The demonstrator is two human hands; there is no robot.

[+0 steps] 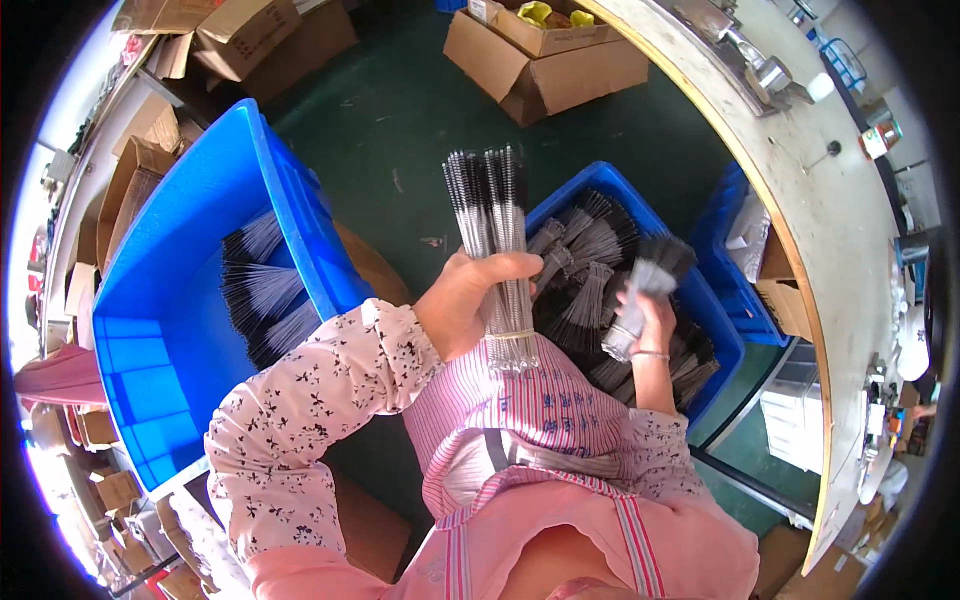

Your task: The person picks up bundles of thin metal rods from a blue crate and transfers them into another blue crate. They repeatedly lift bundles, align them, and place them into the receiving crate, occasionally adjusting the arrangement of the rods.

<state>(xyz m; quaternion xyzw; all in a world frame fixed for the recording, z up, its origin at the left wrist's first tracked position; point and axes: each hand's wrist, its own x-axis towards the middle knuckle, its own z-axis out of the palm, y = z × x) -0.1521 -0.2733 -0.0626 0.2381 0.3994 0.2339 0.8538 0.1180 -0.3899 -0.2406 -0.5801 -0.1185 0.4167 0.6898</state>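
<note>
My left hand (468,295) is wrapped round a bundle of thin wire brushes (508,215), held up in front of the striped apron. Their black bristle ends point away from me, and a band circles the silvery wire ends near me. In my right hand (650,325) is another wire brush bundle (655,272), black tips up and slightly blurred. That hand is over the right blue bin (728,350), where many similar bundles (595,240) lie in a heap. More brush bundles (270,285) rest in the large blue bin (180,210) at my left.
An opened cardboard box (575,80) stands on the green floor (390,130) at the far side. A worktable (800,200) curves along the right, with another blue bin (735,270) beside it. Cardboard boxes (250,40) and shelving fill the left edge.
</note>
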